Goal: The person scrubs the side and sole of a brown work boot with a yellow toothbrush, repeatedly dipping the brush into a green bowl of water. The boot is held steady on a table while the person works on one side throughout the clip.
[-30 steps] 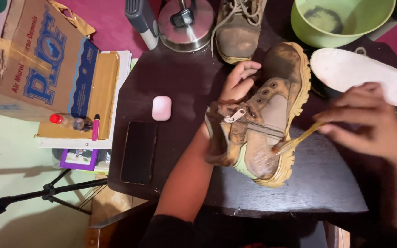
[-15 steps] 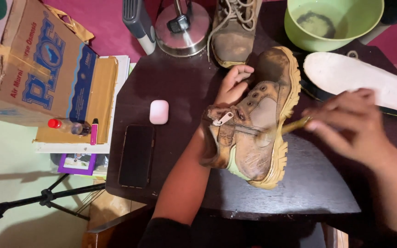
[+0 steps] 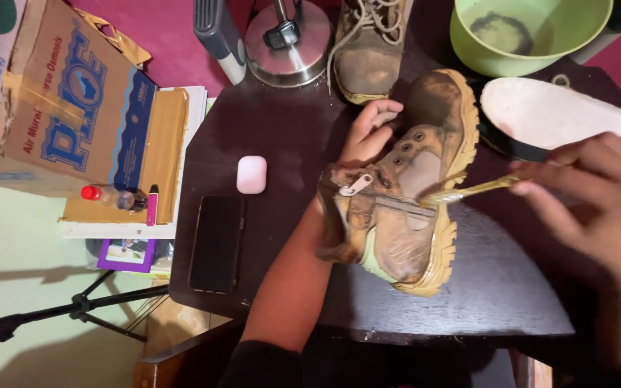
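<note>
On the dark tabletop [image 3: 267,129]: my left hand [image 3: 369,131] grips a muddy boot [image 3: 404,187]; right hand [image 3: 598,194] pinches a brush [image 3: 468,191] against its side, dirt remaining.

Boot [image 3: 397,208]: scuffed matt tan leather, dusty, with rough yellowish rubber sole
Brush [image 3: 468,192]: slim handle, pale bristles
Table [image 3: 282,129]: dark wood, smooth, dust-filmed
Bowl [image 3: 540,61]: glossy green plastic
Lamp base [image 3: 289,54]: brushed metal
Box [image 3: 73,108]: matt cardboard
</note>
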